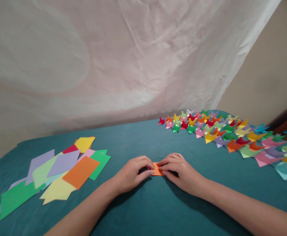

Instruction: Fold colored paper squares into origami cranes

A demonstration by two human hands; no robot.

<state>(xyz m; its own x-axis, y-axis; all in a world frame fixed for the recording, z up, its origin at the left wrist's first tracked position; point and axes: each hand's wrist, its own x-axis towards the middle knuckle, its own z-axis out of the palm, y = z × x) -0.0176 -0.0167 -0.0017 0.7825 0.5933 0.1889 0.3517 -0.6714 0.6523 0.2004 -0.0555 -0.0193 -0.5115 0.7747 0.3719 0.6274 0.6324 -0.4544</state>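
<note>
A small folded piece of orange paper (158, 169) lies on the dark green tabletop in front of me. At its left edge, my left hand (135, 172) has thumb and fingertips closed on it. From the other side my right hand (180, 172) pinches its right edge, the fingers bent and covering that end. Only the middle of the orange paper shows between the two hands; its folds are too small to make out.
Loose sheets of coloured paper, an orange sheet (81, 172) among them, overlap on the left. Several rows of folded paper birds, including a pink bird (266, 158), stand on the right. Behind the table (131, 137) hangs a pale cloth (123, 59).
</note>
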